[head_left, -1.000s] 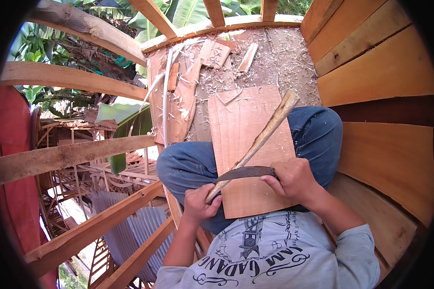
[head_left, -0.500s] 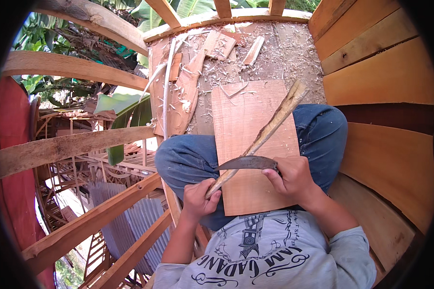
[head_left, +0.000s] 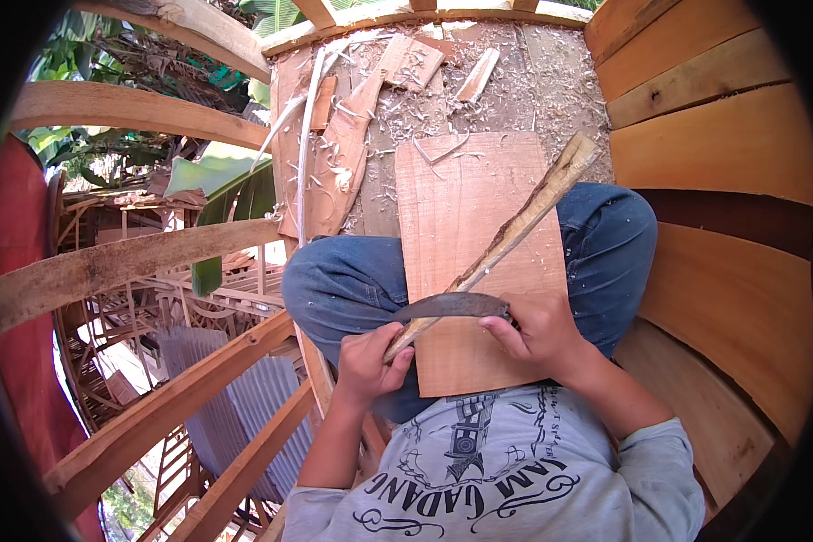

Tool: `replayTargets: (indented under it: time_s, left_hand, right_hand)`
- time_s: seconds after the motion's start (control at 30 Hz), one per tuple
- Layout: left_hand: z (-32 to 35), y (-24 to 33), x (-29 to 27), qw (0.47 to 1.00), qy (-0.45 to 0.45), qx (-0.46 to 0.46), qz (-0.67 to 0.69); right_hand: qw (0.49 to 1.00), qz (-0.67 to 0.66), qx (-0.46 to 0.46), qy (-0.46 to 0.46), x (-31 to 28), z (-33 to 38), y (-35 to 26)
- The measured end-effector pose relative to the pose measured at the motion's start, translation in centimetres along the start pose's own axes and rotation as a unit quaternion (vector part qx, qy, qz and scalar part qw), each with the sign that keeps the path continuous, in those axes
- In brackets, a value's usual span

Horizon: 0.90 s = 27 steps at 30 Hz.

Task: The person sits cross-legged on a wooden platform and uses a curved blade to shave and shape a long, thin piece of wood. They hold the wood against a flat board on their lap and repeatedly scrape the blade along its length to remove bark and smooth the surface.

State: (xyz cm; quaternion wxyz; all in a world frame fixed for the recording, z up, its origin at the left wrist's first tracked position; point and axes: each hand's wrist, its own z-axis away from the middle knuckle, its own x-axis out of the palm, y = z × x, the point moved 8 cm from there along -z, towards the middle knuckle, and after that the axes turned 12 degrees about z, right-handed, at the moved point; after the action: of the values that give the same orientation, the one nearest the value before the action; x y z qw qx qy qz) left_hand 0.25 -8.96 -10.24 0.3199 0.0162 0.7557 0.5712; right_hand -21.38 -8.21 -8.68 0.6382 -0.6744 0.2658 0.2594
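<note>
Left hand [head_left: 368, 361] clenches the long rough wooden stick [head_left: 515, 230] steady across the flat reddish-brown wooden board [head_left: 465, 208] on the lap; right hand [head_left: 537, 330] grasps the dark curved blade [head_left: 447, 307], edge against it.

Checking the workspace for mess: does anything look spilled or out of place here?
Pale wood shavings and offcut scraps litter the plank floor beyond the flat wooden board on the lap. Nothing looks damaged.
</note>
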Motion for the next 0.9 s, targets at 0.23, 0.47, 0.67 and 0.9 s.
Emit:
replayTargets:
  time_s: [0.23,0.47,0.67,0.9]
  left_hand:
    - [-0.4,0.1,-0.1,1.000,-0.014,-0.020,-0.007]
    - [-0.6,0.2,-0.3,1.000,-0.010,-0.009,-0.008]
    - [-0.3,-0.1,-0.5,1.000,0.001,-0.005,0.012]
    - [-0.3,-0.2,-0.8,1.000,-0.002,0.000,0.009]
  right_hand:
    - [0.994,0.055,-0.061,-0.066,0.7,-0.2,-1.0]
    - [0.995,0.038,-0.049,-0.076,1.5,-0.1,-1.2]
    - [0.991,-0.102,0.069,-0.045,0.9,-0.2,-0.1]
    - [0.997,0.009,-0.041,-0.067,1.0,-0.2,-1.4]
